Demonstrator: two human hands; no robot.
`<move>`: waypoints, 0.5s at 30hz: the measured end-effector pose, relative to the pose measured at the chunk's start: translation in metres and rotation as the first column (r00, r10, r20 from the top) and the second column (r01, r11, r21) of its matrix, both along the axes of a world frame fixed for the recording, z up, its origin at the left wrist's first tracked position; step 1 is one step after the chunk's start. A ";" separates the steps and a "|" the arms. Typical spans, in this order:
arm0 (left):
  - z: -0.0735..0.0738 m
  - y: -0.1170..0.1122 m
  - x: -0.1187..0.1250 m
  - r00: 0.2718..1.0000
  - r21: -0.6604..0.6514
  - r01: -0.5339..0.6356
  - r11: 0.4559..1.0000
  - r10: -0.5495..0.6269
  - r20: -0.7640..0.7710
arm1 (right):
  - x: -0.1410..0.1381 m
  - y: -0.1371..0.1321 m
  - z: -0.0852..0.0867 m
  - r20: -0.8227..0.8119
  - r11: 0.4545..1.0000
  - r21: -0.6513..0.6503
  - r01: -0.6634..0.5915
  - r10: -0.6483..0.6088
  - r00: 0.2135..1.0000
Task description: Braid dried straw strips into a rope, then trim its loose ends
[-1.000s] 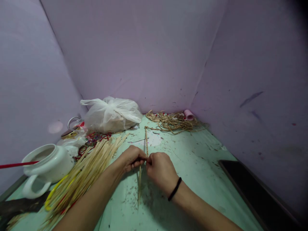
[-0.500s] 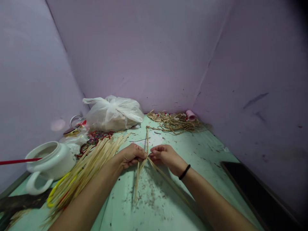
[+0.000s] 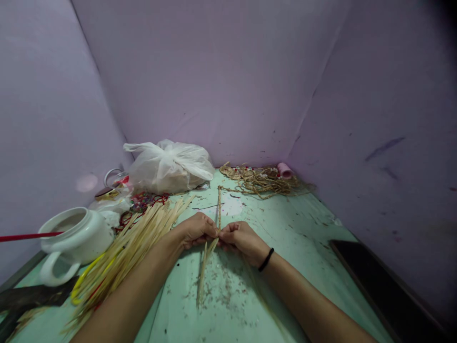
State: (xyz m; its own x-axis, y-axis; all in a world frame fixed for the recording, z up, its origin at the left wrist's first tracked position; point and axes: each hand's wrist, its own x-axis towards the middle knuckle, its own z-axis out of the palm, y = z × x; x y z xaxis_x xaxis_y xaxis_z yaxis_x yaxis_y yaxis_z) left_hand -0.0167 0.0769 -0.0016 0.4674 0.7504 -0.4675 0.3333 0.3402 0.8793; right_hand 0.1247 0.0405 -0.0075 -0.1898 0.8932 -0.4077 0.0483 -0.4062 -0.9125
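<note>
A thin straw braid (image 3: 219, 205) runs away from me over the pale green table. At its near end, my left hand (image 3: 199, 230) pinches the braid between thumb and fingertips. My right hand (image 3: 240, 239), with a black band at the wrist, is closed at the same spot, its fingertips on the straw and touching the left ones. Loose straw strands (image 3: 203, 281) hang toward me below the left fingers. Another strand trails from under the right hand, blurred. A bundle of dry straw strips (image 3: 143, 243) lies beside my left forearm.
On the left stand a white teapot-like pot (image 3: 80, 236) with a red stick over it and a yellow-handled item (image 3: 76, 290). Behind are a white plastic bag (image 3: 171, 169), coiled braided cord (image 3: 264, 183) and a pink spool (image 3: 284, 170). A dark flat slab (image 3: 374, 286) lies right.
My right hand has moved slightly left and closed on the straw at the braid's near end. The strand under it has swung. My left hand keeps its pinch.
</note>
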 end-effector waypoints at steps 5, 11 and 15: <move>-0.002 0.001 -0.001 1.000 0.014 0.023 1.000 -0.023 -0.017 | -0.001 -0.001 0.000 -0.092 0.997 -0.077 -0.003 -0.005 0.996; 0.004 -0.001 -0.001 0.995 0.025 0.034 0.999 -0.031 -0.092 | 0.003 0.002 -0.004 0.002 1.000 -0.026 0.004 -0.004 1.000; 0.013 -0.004 -0.002 0.963 0.099 0.101 0.990 -0.072 -0.260 | 0.002 0.001 -0.008 0.020 1.000 0.025 0.006 -0.006 1.000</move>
